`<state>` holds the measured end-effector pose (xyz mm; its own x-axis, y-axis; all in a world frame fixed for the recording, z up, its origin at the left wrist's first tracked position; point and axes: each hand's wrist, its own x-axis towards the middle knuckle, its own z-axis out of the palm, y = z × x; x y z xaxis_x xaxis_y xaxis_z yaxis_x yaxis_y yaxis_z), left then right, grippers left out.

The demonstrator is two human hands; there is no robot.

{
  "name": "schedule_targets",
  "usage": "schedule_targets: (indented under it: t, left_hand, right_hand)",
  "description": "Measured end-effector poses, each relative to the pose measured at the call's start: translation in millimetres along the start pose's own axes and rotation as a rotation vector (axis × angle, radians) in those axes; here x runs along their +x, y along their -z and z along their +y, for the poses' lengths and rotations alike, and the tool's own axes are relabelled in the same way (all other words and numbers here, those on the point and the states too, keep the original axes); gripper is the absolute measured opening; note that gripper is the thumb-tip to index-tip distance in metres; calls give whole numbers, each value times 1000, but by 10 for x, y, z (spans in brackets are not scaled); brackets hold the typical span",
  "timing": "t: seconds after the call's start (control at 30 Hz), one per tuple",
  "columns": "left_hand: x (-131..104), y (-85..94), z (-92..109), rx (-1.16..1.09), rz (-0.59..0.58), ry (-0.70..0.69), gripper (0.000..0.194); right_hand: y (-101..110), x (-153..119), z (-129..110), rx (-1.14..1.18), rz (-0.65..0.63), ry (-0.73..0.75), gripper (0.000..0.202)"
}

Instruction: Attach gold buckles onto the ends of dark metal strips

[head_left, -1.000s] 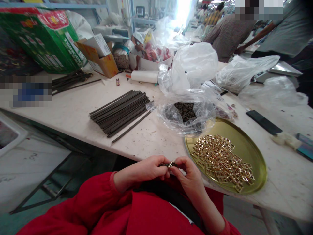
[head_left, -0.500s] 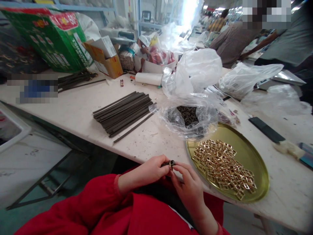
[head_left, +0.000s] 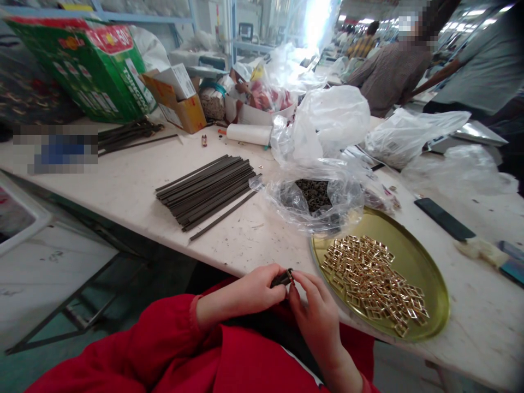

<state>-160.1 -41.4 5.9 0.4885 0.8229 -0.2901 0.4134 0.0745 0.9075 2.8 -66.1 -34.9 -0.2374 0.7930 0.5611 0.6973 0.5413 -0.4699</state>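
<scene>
Near the table's front edge, my left hand (head_left: 262,286) is closed around a dark strip (head_left: 281,279). My right hand (head_left: 313,300) pinches the strip's looped end, where a small gold buckle (head_left: 291,275) shows between the fingertips. To the right lies a round gold tray (head_left: 438,297) with a heap of gold rectangular buckles (head_left: 374,278). Behind my hands, an open clear plastic bag (head_left: 270,204) holds small dark loops (head_left: 314,194). A stack of dark flat strips (head_left: 207,191) rests to the left, one strip lying apart in front.
On the white table (head_left: 135,191) stand a green carton (head_left: 90,71) and an orange box (head_left: 186,112) at the back left. A white roll (head_left: 249,133) and plastic bags (head_left: 331,120) lie behind. A dark bar (head_left: 444,218) is at the right. Two people stand at the back right.
My left hand has shifted slightly, and more of the dark strip shows between my hands. The gold buckle has moved a little right, toward my right fingertips.
</scene>
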Motion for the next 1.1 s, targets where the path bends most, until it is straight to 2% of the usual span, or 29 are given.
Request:
schedule_targets:
  t: [0.17,0.3,0.5,0.67,0.83,1.1]
  left_hand:
    - [26,-20,-9,-3,-19,22,25]
    - [52,-28,-26,67,30,74,25]
    - [87,-92,-81,234,140,23,27]
    - [66,-95,-70,274,158,22,25]
    - [38,-77,-71,219,148,-8,27]
    - [7,-79,-52,286,159,-32,20]
  right_hand:
    - [-7,2,14,23,-1,-68,23]
    - [-18,-4,-17,86,-15,-169,17]
    - [-48,-38,-29,213,-16,-341,14]
    - [-66,-70,-17,277,-29,-478,17]
    - [-69,-79,-15,257,-7,-443,18]
    - [-59,-94,-47,218,13,-409,18]
